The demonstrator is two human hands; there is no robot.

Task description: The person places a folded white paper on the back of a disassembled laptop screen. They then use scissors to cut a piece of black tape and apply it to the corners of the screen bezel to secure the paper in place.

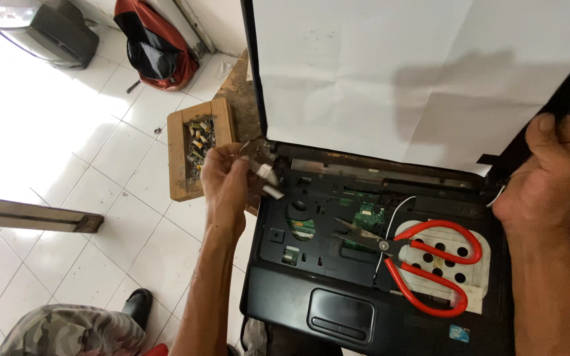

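A black laptop (338, 310) lies open in front of me with its keyboard removed, so the green circuit board (364, 221) shows inside. Its lid is covered by a white sheet (377, 72). My left hand (229, 181) is at the left hinge corner, fingers pinched on a small white part (268, 181). My right hand (542, 178) grips the right edge of the lid near the right hinge. Red-handled pliers (430, 260) lie on the laptop base, jaws pointing left, with a thin white wire (390, 221) beside them.
A small wooden tray (183, 151) holding several small parts sits on the white tiled floor at the left. Beyond it lie a red and black bag (156, 43) and a dark box (44, 29). A wooden plank (31, 214) crosses the left side. My knee (67, 329) and shoe (138, 304) show below.
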